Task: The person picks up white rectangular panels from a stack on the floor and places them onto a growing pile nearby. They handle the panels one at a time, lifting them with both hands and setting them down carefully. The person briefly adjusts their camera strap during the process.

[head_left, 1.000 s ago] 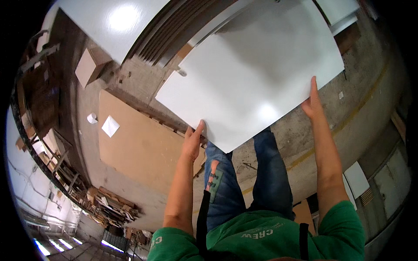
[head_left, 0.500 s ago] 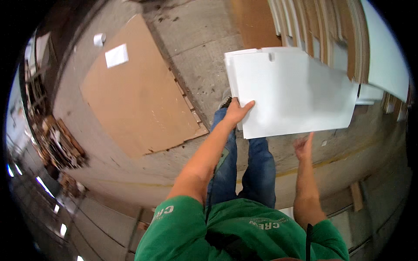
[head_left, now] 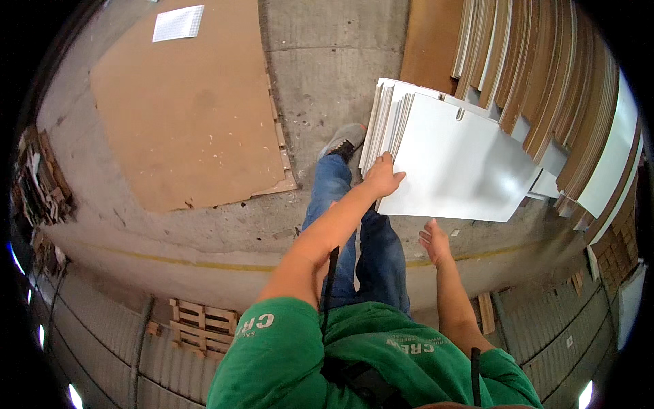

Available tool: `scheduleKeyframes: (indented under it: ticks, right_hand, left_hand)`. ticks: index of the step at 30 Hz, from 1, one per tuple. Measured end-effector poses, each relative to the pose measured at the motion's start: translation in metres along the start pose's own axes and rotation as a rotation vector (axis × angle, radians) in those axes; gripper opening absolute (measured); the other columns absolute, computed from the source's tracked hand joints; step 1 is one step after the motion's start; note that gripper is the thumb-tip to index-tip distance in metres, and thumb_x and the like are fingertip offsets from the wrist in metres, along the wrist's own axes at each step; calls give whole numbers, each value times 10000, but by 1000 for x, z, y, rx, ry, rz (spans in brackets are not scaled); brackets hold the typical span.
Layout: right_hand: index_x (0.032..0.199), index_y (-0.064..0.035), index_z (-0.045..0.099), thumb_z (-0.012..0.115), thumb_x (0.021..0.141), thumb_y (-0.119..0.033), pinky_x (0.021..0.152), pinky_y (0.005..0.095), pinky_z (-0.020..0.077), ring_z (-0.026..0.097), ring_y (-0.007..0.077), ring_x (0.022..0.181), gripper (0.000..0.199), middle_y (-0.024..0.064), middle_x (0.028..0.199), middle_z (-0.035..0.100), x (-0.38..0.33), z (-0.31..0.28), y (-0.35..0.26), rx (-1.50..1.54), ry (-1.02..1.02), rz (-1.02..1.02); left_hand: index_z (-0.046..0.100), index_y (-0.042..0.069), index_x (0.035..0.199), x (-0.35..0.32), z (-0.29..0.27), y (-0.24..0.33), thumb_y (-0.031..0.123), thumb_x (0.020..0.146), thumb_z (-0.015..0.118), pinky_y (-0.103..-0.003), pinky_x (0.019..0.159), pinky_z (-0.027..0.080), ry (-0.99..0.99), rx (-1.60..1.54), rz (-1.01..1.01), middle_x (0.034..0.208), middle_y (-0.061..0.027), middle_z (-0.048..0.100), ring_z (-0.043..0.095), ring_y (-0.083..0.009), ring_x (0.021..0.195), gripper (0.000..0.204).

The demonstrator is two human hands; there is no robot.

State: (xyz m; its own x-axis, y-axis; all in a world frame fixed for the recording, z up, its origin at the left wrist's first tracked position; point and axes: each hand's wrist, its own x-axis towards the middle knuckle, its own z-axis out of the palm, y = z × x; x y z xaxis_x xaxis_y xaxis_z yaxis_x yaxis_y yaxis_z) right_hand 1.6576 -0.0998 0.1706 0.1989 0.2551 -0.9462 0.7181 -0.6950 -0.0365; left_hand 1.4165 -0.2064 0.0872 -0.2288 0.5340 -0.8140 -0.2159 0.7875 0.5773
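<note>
A batch of white cardboard sheets [head_left: 470,163] with small notches along the far edge leans in front of my legs, fanned out at its left side. My left hand [head_left: 383,178] grips that left side, fingers over the edges of several sheets and thumb against the front one. Just off the near edge of the sheets, my right hand [head_left: 436,242] is held open with its fingers apart, touching nothing. Part of the batch behind the front sheet is hidden.
Rows of stacked brown and white cardboard [head_left: 545,82] stand at the right. On the concrete floor to the left lies a large brown board [head_left: 191,116] with a white paper [head_left: 178,24] on it. A wooden pallet [head_left: 201,326] and a scrap pile [head_left: 41,177] are farther off.
The sheets have tilted and fanned apart at their left side, with my left hand still on them. My right hand has moved left along the near edge. My view has shifted.
</note>
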Motion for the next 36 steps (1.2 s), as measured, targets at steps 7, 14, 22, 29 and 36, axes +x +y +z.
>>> scheduleKeyframes:
  ticks: [7, 14, 22, 29, 36]
  right_hand:
    - [1294, 36, 362, 570, 851, -416, 915, 380, 414, 470, 302, 1135, 667, 186, 1313, 408, -11, 20, 5, 28, -91, -20]
    - [1200, 15, 460, 569, 855, -393, 824, 351, 455, 537, 256, 1014, 545, 136, 1173, 507, -1, 11, 53, 91, -66, -18]
    - [1130, -34, 516, 567, 860, -329, 687, 297, 465, 604, 185, 836, 404, 52, 974, 593, 16, 10, 136, 139, -10, 41]
    - [1168, -14, 519, 557, 869, -324, 734, 291, 466, 601, 181, 877, 432, 85, 1020, 603, 14, 31, 106, 129, -66, -38]
    - [1158, -16, 543, 553, 873, -330, 767, 292, 463, 600, 176, 869, 424, 97, 1018, 608, -27, 4, 105, 190, -32, -140]
  left_hand:
    - [416, -69, 1232, 40, -14, 11, 251, 717, 727, -330, 839, 456, 305, -284, 146, 1125, -225, 540, 557, -285, 1003, 681]
    - [397, -32, 1277, 43, -29, 35, 162, 755, 698, -327, 814, 469, 213, -557, -6, 1081, -167, 568, 572, -218, 945, 633]
    - [436, -31, 1260, 28, -50, 56, 139, 758, 694, -285, 798, 456, 157, -625, -29, 1007, -113, 605, 579, -182, 887, 589]
    - [472, -29, 1222, 31, -51, 57, 203, 785, 682, -283, 805, 431, 63, -540, 19, 989, -99, 602, 555, -156, 871, 537]
    - [319, -42, 1320, 9, -13, 54, 275, 835, 618, -333, 862, 419, 107, -362, -116, 1197, -198, 484, 511, -235, 1039, 652]
